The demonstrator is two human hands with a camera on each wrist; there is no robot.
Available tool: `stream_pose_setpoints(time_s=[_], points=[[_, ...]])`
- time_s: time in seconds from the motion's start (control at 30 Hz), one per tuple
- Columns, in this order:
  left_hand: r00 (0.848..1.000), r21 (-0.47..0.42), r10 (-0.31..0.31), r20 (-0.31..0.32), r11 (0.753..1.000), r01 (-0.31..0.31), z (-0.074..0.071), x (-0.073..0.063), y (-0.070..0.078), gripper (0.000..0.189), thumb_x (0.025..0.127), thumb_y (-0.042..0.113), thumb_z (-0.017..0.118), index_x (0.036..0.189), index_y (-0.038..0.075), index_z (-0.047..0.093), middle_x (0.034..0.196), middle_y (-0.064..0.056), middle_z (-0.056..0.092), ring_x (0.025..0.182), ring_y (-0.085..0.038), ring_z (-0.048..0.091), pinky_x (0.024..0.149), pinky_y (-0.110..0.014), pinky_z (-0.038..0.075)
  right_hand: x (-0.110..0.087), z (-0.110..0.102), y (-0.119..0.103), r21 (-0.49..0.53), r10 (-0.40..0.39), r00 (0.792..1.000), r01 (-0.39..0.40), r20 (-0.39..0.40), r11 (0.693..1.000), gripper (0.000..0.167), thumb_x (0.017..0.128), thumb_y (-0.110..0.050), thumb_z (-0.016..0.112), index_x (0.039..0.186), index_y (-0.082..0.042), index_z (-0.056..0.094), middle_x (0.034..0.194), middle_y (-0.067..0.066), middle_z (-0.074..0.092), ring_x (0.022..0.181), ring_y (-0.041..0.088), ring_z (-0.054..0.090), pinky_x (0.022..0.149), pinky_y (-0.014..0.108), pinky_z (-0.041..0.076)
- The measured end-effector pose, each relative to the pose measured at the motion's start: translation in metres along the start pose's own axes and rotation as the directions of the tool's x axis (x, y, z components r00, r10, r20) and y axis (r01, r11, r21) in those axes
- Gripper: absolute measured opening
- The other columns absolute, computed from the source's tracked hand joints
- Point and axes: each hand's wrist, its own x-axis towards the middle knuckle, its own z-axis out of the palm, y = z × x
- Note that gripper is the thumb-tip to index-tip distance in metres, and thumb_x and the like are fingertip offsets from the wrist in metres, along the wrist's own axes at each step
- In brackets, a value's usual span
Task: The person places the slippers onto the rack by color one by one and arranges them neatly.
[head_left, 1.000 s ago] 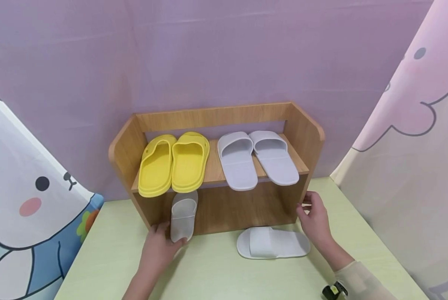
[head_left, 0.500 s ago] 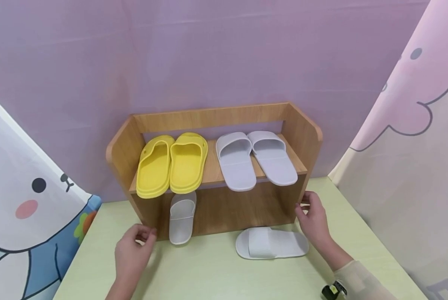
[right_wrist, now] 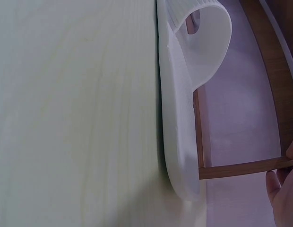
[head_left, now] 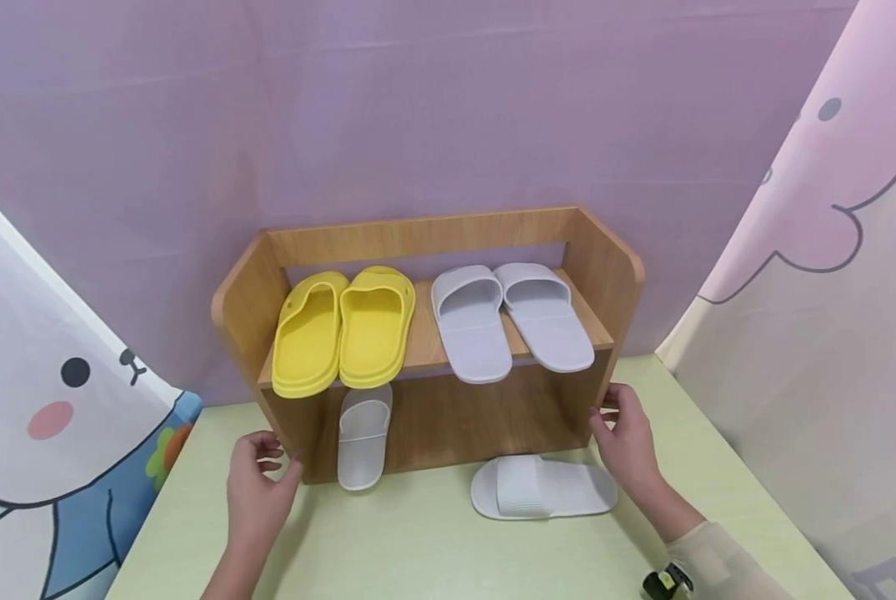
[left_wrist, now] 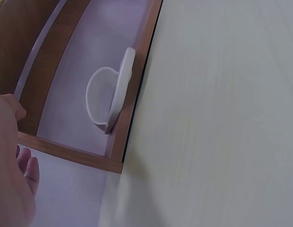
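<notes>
A small wooden shoe rack (head_left: pixel 463 421) stands on the table. My left hand (head_left: pixel 258 492) is at the rack's lower left side panel, thumb at the front edge and fingers along the outside. On the other side my right hand (head_left: pixel 628 437) grips the right panel's front edge between thumb and fingers. A pair of yellow clogs (head_left: pixel 376 337) and a pair of pale lilac slippers (head_left: pixel 478 333) sit on the upper shelf. One white slipper (head_left: pixel 362 450) lies on the lower shelf near the left panel. Another white slipper (head_left: pixel 575 487) lies sideways on the table before the rack.
The pale green table (head_left: pixel 417 554) runs out in front of the rack and to both sides. Behind it hangs a purple cloth (head_left: pixel 448 108). Cartoon-printed cloths stand at left (head_left: pixel 35 358) and right (head_left: pixel 853 333). My right wrist carries a black strap device (head_left: pixel 665 581).
My left hand has let go of the white slipper on the lower shelf and moved left to the rack's side panel. My right hand has stayed on the right panel.
</notes>
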Motion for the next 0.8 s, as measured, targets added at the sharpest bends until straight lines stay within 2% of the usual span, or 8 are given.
stream_pose_setpoints(time_s=[0.27,0.57,0.8], points=[[0.999,-0.009,-0.042,0.009,0.999,0.042,0.0012,0.0018,0.0015,0.037,0.09,-0.008,0.078,0.12,-0.004,0.058,0.11,-0.008,0.062,0.097,-0.01,0.059,0.082,-0.011,0.053,0.0004,0.0004,0.0004,-0.01,0.011,1.0,-0.011,0.004,1.0,0.033,0.098,0.011,0.065,0.129,0.007,0.058,0.118,0.021,0.069,0.106,0.03,0.066,0.085,0.02,0.056],[0.998,-0.004,-0.057,0.011,0.998,0.057,0.0028,0.0025,-0.0017,0.036,0.093,-0.01,0.075,0.125,-0.003,0.06,0.116,-0.008,0.064,0.1,-0.004,0.062,0.085,-0.014,0.058,-0.0003,0.0004,-0.0007,-0.014,0.021,1.0,-0.02,0.012,1.0,0.033,0.098,0.013,0.065,0.13,0.007,0.057,0.119,0.022,0.069,0.108,0.031,0.066,0.086,0.028,0.059],[0.997,-0.02,-0.078,0.003,0.997,0.078,0.0039,0.0042,-0.0025,0.036,0.093,-0.007,0.076,0.126,0.0,0.064,0.114,-0.008,0.07,0.097,0.001,0.065,0.082,-0.012,0.058,0.0001,0.0001,-0.0014,-0.015,0.018,1.0,-0.018,0.01,1.0,0.033,0.098,0.012,0.065,0.13,0.007,0.057,0.119,0.022,0.069,0.107,0.032,0.066,0.086,0.02,0.055]])
